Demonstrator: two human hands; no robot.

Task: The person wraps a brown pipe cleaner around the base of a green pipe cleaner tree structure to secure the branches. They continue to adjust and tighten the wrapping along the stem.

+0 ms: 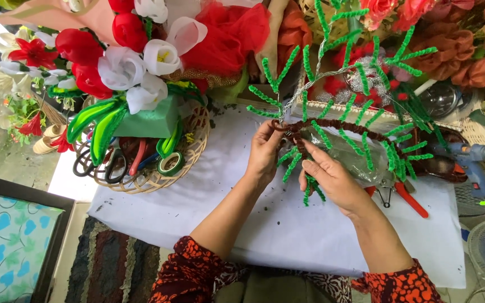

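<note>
Brown stem (332,128) with green chenille twigs (366,147) is being held over the white tabletop (287,224), just above a clear bag (360,160). Its left end is being pinched by the left hand (264,152); the right hand (332,178) is being closed on a lower twig. Basket (195,146) with scissors (105,163) and tape is sitting left; red pliers (408,197) and glue gun (470,160) are lying right.
</note>
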